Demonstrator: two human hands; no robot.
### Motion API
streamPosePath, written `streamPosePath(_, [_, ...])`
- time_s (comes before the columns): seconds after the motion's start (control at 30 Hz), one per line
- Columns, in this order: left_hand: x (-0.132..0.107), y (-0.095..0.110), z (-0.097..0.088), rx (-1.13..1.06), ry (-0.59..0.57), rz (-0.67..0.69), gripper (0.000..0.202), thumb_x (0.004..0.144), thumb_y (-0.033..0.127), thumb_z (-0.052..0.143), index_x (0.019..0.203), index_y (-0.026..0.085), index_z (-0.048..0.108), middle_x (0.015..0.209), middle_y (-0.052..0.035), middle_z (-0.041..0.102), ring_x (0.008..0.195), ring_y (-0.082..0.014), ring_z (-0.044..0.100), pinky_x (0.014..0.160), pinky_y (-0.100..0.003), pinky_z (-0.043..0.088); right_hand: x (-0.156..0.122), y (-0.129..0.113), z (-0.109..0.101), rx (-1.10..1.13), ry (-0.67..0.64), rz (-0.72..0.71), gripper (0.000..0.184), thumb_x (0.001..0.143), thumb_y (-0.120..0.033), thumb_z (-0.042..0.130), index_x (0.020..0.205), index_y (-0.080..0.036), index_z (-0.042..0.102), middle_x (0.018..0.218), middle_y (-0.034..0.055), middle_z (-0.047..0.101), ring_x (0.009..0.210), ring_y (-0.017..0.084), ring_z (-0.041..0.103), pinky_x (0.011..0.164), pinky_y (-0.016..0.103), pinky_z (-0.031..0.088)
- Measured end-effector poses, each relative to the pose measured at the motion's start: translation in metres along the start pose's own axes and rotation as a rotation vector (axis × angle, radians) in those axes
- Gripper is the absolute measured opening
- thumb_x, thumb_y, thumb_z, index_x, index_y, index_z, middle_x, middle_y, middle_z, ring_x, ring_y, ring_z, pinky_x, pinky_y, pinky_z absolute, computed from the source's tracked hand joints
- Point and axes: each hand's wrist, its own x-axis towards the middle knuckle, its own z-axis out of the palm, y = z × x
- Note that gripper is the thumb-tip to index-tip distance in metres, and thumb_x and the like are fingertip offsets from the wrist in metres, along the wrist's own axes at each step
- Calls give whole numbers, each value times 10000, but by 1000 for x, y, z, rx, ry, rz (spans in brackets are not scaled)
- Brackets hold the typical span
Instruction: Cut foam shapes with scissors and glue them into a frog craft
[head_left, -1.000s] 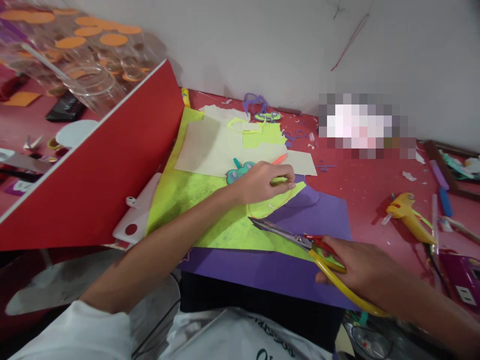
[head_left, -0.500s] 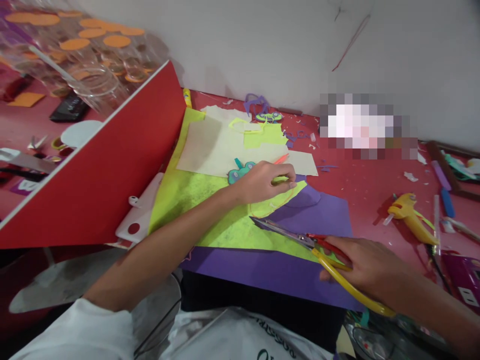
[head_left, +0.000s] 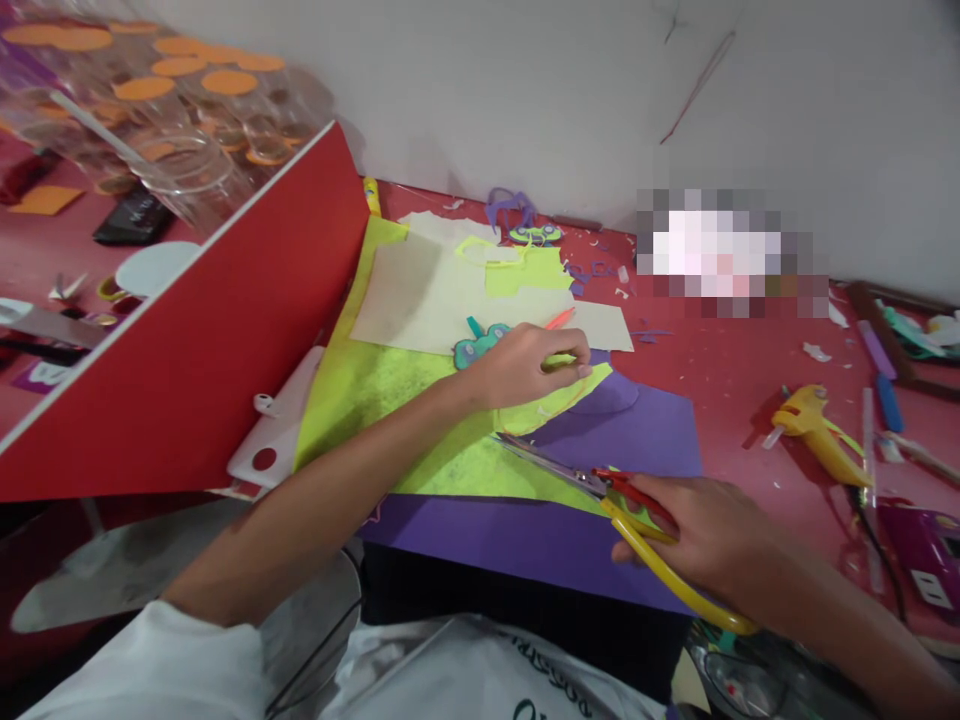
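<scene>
My left hand is curled in a pinch on the far edge of a lime-green sheet, beside a teal cut-out and an orange pen. The sheet lies on a purple sheet at the table's front. My right hand grips scissors with red and yellow handles. Their blades lie along the green sheet's lower right edge, pointing left toward a curved line drawn below my left hand.
A large red board leans at the left over a white tray. Clear plastic cups with orange discs stand behind it. Cream paper lies further back. A yellow glue gun and pens rest on the red table at the right.
My right hand and the scissors have shifted slightly left along the green sheet's edge. My left hand has stayed in place.
</scene>
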Motion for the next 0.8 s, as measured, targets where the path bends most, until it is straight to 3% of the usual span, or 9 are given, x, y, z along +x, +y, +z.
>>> streamPosePath(0.13, [0, 2, 0, -4, 5, -7, 183, 954, 323, 580, 859, 181, 645, 735, 12, 635, 582, -81, 466, 632, -249, 382, -1, -6, 8, -63, 44, 8, 378, 803, -633, 712, 1036, -336, 729, 770, -3, 796, 713, 299, 767, 566, 307, 424])
streamPosePath(0.27, [0, 4, -1, -11, -4, -16, 168, 945, 317, 589, 857, 186, 648, 679, 32, 596, 541, -76, 415, 608, -251, 362, -3, -14, 16, -85, 75, 24, 366, 853, -590, 673, 1079, -305, 714, 865, 33, 813, 711, 289, 771, 552, 308, 441])
streamPosePath(0.5, [0, 3, 0, -5, -8, -23, 187, 952, 331, 588, 868, 178, 654, 719, 21, 634, 565, -78, 458, 618, -245, 369, -10, -25, 21, -169, 58, 125, 480, 856, -624, 651, 1211, -301, 681, 891, 47, 820, 809, 355, 787, 591, 359, 490])
streamPosePath(0.8, [1, 3, 1, -15, 9, -23, 155, 941, 299, 595, 858, 183, 655, 766, 18, 672, 592, -81, 494, 619, -231, 386, -12, -34, 32, -192, 105, 130, 537, 859, -709, 616, 1153, -266, 684, 777, 37, 800, 748, 346, 784, 566, 352, 485])
